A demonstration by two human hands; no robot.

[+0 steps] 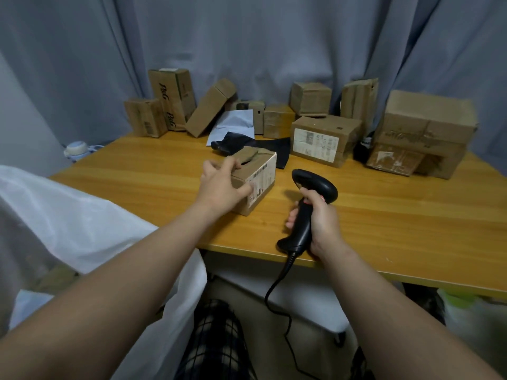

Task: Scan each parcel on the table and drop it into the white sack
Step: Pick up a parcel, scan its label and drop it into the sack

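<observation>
Parcels are crowding the far side of the wooden table (384, 215), stacked and leaning against a grey curtain (247, 37). One small cardboard box (260, 174) is sitting apart from them, nearer the front edge, with a printed label facing right. The person's left hand (222, 185) is resting on this box, fingers loosely spread across its top and its near corner, thumb lying against the labelled side; whether it is actually gripping is hard to tell. The right hand (321, 218) is closing firmly around the handle of a black barcode scanner (307, 204), which is standing upright just to the right of the box, its head tilting toward the label, its cable (277, 292) trailing down past the table edge. The white sack (68, 215) is slumping at the left, its mouth lying against the table's left corner beneath the left forearm. Among the pile at the back, a tall carton with lettering (172, 97) is standing upright at the left, a large box (425, 124) is sitting on another at the right, and a white mailer (233, 124) and some black plastic bags (274, 149) are lying flat in the middle.
</observation>
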